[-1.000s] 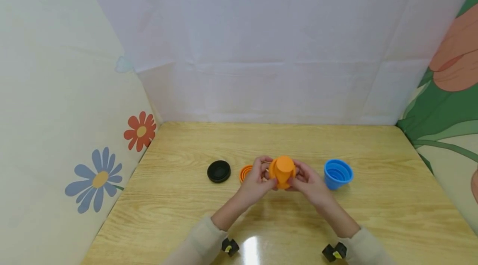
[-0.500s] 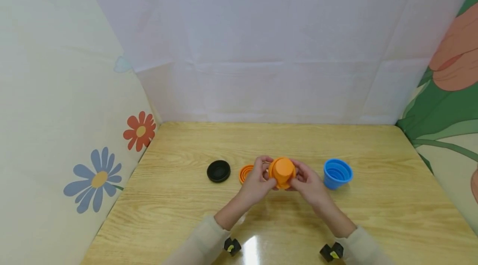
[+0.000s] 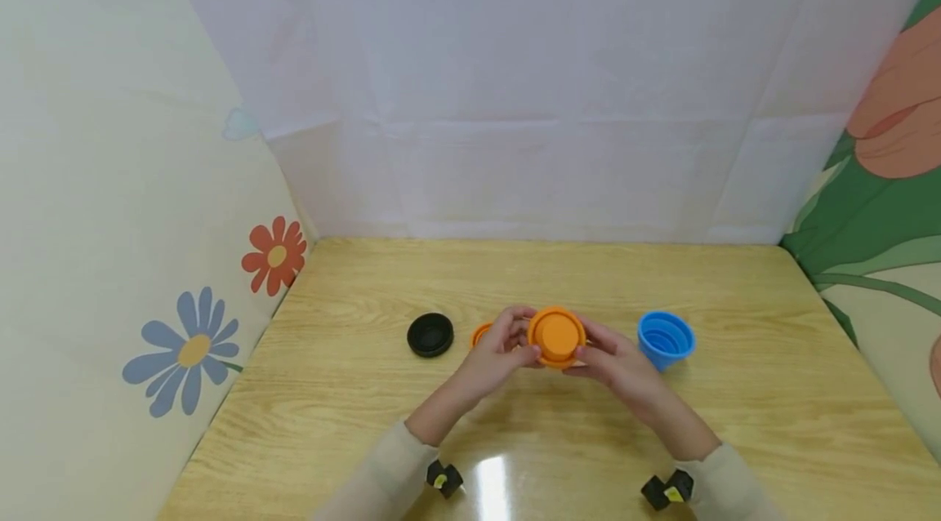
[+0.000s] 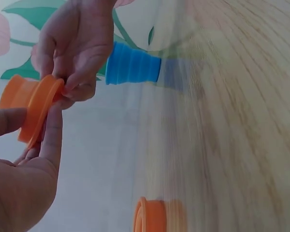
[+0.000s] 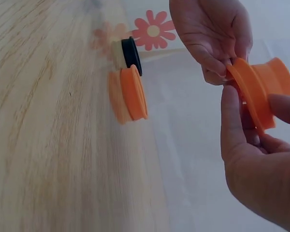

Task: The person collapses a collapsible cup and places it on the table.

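An orange collapsible cup [image 3: 559, 336] is held above the table between both hands, its base turned toward the head camera. My left hand [image 3: 494, 356] pinches its rim on the left side, thumb on the outer wall. On the opposite side my right hand [image 3: 623, 366] pinches it the same way. In the left wrist view the cup [image 4: 34, 104] shows a wide rim and a partly folded, stepped wall. A second orange collapsible cup [image 5: 131, 93] lies folded flat on the table, partly hidden behind my left hand in the head view.
A blue collapsible cup [image 3: 665, 340] stands extended on the wooden table [image 3: 353, 439], right of my right hand. At the left lies a flat black collapsible cup [image 3: 430, 335]. A white cloth backdrop [image 3: 470, 96] hangs behind the table, with flowered panels at both sides.
The held orange cup's protruding base has been pushed inward, so its body looks shorter and more stepped. It has tilted to face the head camera. Both hands keep their grip.
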Demonstrator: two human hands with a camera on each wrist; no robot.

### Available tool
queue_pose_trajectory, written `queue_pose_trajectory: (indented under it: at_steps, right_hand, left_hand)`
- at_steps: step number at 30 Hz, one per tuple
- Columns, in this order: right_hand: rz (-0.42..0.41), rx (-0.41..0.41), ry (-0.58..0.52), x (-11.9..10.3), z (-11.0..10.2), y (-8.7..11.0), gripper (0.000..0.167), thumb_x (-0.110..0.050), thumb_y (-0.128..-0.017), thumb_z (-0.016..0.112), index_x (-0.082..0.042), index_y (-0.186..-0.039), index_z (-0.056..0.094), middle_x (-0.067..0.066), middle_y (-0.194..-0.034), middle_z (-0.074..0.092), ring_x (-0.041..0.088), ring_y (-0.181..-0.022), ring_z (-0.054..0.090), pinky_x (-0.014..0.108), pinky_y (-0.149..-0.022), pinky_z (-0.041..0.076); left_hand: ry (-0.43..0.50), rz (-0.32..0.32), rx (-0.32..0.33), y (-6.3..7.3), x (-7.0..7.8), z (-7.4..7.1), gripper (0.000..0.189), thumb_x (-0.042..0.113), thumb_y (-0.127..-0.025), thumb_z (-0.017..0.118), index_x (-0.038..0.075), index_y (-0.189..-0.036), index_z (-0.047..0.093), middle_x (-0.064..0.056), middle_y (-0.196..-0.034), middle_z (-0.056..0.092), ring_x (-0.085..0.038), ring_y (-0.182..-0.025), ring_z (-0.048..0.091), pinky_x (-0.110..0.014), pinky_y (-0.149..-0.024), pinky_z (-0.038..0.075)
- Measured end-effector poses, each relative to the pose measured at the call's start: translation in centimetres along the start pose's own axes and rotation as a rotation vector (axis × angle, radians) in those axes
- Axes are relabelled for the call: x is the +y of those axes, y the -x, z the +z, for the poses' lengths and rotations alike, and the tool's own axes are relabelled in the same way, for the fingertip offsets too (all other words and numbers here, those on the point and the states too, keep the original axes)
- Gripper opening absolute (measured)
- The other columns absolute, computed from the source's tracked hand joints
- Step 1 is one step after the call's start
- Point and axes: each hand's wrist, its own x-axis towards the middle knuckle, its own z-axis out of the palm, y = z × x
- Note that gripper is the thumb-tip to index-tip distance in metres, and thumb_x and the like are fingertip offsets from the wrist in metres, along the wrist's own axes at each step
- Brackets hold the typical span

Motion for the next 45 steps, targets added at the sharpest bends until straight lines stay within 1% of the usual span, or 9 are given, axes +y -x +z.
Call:
queue_pose_trajectory:
  at_steps: [2, 5, 10, 14, 20, 26, 31, 39, 45]
  right_hand:
    - [0.0, -0.028, -0.03, -0.2, -0.2, 0.2, 0.058, -0.022, -0.106, 0.053, -0.002, -0.157, 0.032, 0.022, -0.158, 0.036, 0.019, -0.125, 0.059, 0.038, -0.099, 0.055]
    - [0.007, -0.018, -0.036, -0.6, -0.2, 0.4, 0.059, -0.026, -0.107, 0.052, 0.003, -0.155, 0.033, 0.022, -0.156, 0.04, 0.014, -0.122, 0.06, 0.036, -0.098, 0.055]
    - [0.028, 0.026, 0.039, -1.1, -0.1, 0.5, 0.059, -0.028, -0.106, 0.056, 0.004, -0.151, 0.039, 0.021, -0.144, 0.052, 0.016, -0.114, 0.064, 0.033, -0.095, 0.056]
    - [0.016, -0.007, 0.048, -1.0, -0.2, 0.6, 0.057, -0.025, -0.106, 0.055, 0.006, -0.15, 0.038, 0.019, -0.14, 0.054, 0.017, -0.113, 0.064, 0.037, -0.094, 0.057]
    - [0.022, -0.046, 0.046, -0.8, -0.4, 0.5, 0.054, -0.024, -0.106, 0.056, 0.005, -0.149, 0.041, 0.012, -0.135, 0.059, 0.02, -0.111, 0.065, 0.041, -0.092, 0.058]
    - [0.046, -0.033, 0.085, -0.8, -0.4, 0.4, 0.053, -0.026, -0.104, 0.059, 0.001, -0.148, 0.044, 0.015, -0.133, 0.059, 0.024, -0.111, 0.064, 0.038, -0.094, 0.057]
    - [0.067, -0.022, 0.112, -0.7, -0.5, 0.4, 0.055, -0.029, -0.104, 0.059, 0.0, -0.148, 0.045, 0.016, -0.134, 0.058, 0.025, -0.112, 0.063, 0.037, -0.096, 0.055]
    - [0.071, -0.027, 0.113, -0.7, -0.6, 0.3, 0.054, -0.029, -0.104, 0.058, 0.0, -0.148, 0.045, 0.016, -0.136, 0.058, 0.025, -0.113, 0.063, 0.038, -0.098, 0.054]
    - [0.045, -0.05, 0.183, -0.6, -0.8, 0.3, 0.049, -0.026, -0.102, 0.062, 0.001, -0.142, 0.051, 0.015, -0.132, 0.06, 0.025, -0.109, 0.063, 0.034, -0.093, 0.055]
  left_hand:
    - [-0.011, 0.008, -0.02, 0.0, 0.0, -0.3, 0.05, -0.001, -0.098, 0.059, 0.0, -0.144, 0.038, -0.023, -0.129, 0.057, -0.016, -0.1, 0.057, -0.036, -0.087, 0.06]
    - [-0.039, 0.007, -0.052, 0.1, -0.1, -0.6, 0.052, -0.001, -0.098, 0.06, 0.001, -0.146, 0.041, -0.021, -0.128, 0.058, -0.017, -0.101, 0.057, -0.032, -0.086, 0.059]
    - [-0.081, 0.012, -0.092, 0.3, -0.3, -0.6, 0.052, 0.001, -0.098, 0.06, 0.001, -0.146, 0.042, -0.019, -0.126, 0.059, -0.017, -0.101, 0.056, -0.026, -0.084, 0.057]
    - [-0.072, 0.021, -0.104, 0.4, -0.2, -0.7, 0.052, 0.001, -0.098, 0.059, 0.001, -0.147, 0.041, -0.02, -0.126, 0.057, -0.017, -0.102, 0.057, -0.026, -0.085, 0.057]
    - [-0.072, 0.013, -0.142, 0.6, -0.1, -0.9, 0.052, 0.003, -0.098, 0.055, 0.001, -0.148, 0.04, -0.021, -0.131, 0.055, -0.017, -0.107, 0.057, -0.029, -0.089, 0.056]
    - [-0.077, -0.024, -0.102, 0.3, -0.3, -0.9, 0.041, 0.019, -0.106, 0.053, 0.002, -0.143, 0.046, -0.016, -0.122, 0.059, -0.017, -0.103, 0.06, -0.035, -0.087, 0.058]
    - [-0.087, -0.059, -0.067, 0.0, -0.5, -0.6, 0.042, 0.027, -0.106, 0.055, 0.003, -0.14, 0.051, -0.014, -0.118, 0.063, -0.017, -0.099, 0.064, -0.038, -0.084, 0.06]
    - [-0.106, -0.051, -0.102, -0.2, -0.3, -0.4, 0.041, 0.03, -0.105, 0.056, 0.0, -0.134, 0.058, -0.015, -0.12, 0.067, -0.017, -0.098, 0.067, -0.037, -0.082, 0.061]
    - [-0.148, -0.077, -0.114, -0.1, 0.0, -0.4, 0.033, 0.026, -0.104, 0.06, 0.004, -0.128, 0.06, -0.009, -0.11, 0.066, -0.016, -0.092, 0.065, -0.053, -0.088, 0.058]
